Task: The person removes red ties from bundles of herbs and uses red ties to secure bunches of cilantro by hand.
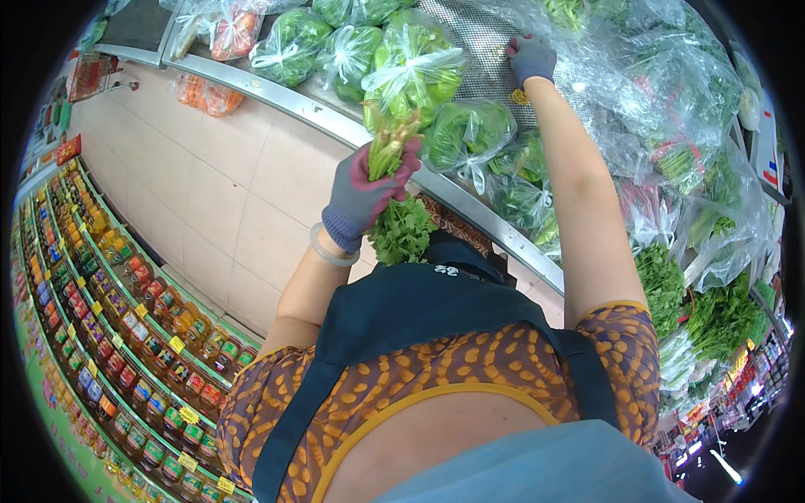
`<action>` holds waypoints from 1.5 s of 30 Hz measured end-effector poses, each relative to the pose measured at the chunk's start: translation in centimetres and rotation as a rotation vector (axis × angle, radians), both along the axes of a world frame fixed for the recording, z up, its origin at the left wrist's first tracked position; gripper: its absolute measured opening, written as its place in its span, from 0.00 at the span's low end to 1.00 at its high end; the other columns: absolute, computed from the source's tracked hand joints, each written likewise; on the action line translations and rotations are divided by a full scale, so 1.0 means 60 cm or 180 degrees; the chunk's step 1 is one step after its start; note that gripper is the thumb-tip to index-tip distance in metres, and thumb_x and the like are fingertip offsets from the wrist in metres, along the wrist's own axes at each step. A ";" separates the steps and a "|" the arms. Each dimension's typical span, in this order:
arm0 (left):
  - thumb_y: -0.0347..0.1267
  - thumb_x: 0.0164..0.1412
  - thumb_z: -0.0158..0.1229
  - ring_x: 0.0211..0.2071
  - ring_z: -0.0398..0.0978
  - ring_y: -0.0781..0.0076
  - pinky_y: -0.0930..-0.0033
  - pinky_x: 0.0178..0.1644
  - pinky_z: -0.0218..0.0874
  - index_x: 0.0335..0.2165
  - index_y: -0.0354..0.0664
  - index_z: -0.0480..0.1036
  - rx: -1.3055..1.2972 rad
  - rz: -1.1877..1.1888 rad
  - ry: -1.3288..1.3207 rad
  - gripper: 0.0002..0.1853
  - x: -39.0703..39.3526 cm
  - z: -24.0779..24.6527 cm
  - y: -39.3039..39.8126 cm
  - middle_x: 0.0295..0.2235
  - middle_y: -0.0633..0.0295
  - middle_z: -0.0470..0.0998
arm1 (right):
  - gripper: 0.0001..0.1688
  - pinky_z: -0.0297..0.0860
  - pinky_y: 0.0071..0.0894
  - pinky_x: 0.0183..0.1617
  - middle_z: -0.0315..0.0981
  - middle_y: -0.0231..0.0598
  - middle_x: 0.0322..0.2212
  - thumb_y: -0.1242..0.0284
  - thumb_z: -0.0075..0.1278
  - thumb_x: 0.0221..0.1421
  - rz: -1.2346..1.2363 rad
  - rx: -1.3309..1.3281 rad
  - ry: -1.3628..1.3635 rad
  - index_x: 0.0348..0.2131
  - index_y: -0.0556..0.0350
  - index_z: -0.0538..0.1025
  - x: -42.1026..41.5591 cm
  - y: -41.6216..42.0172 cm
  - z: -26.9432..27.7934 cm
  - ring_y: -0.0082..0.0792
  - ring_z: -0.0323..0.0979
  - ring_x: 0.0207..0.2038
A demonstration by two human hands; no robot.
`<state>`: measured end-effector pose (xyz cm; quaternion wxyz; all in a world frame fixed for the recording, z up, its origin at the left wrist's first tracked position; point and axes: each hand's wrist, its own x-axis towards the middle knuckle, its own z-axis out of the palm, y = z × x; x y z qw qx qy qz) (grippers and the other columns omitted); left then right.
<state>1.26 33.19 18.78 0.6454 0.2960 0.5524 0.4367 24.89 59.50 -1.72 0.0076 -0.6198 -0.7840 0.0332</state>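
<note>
My left hand (371, 192), in a grey and maroon work glove, is closed around a bunch of cilantro (402, 229). The stems point up towards the display and the leaves hang below my fist. My right hand (532, 60), gloved alike, reaches over a dark textured mat (478, 38) on the display. Its fingers are curled, and whether they hold anything is hidden. A small yellow tie (519, 97) lies by my right wrist. Knotted clear bags of green peppers (412, 63) and a bag of leafy greens (470, 133) rest between my hands.
The display's metal edge (327, 116) runs diagonally in front of me. More vegetables under clear plastic (673, 82) lie at right. Bagged carrots (207, 94) are beyond the edge at upper left. Shelves of jars and bottles (144, 339) stand at left, and a shopping cart (93, 77) farther off.
</note>
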 end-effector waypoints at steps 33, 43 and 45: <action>0.24 0.54 0.44 0.17 0.64 0.77 0.74 0.25 0.61 0.34 0.29 0.70 0.0463 -0.1082 -0.0788 0.11 0.228 -0.003 0.141 0.19 0.61 0.70 | 0.26 0.61 0.26 0.44 0.67 0.36 0.37 0.57 0.42 0.56 -0.0283 -0.1416 0.5433 0.46 0.59 0.67 0.178 -0.316 0.310 0.25 0.65 0.38; 0.26 0.54 0.44 0.18 0.67 0.75 0.76 0.24 0.61 0.34 0.30 0.71 0.0630 -0.1749 -0.0599 0.11 0.396 0.050 0.027 0.19 0.60 0.71 | 0.20 0.62 0.25 0.47 0.74 0.37 0.35 0.64 0.47 0.55 -0.0734 0.0041 0.4668 0.41 0.61 0.73 0.280 -0.499 0.327 0.25 0.68 0.39; 0.26 0.54 0.45 0.17 0.66 0.76 0.76 0.23 0.60 0.34 0.30 0.71 0.0725 -0.1898 -0.0639 0.11 0.426 0.047 -0.001 0.18 0.61 0.70 | 0.16 0.63 0.29 0.49 0.75 0.41 0.34 0.66 0.43 0.58 -0.1143 0.0206 0.5322 0.35 0.61 0.74 0.324 -0.546 0.332 0.29 0.70 0.40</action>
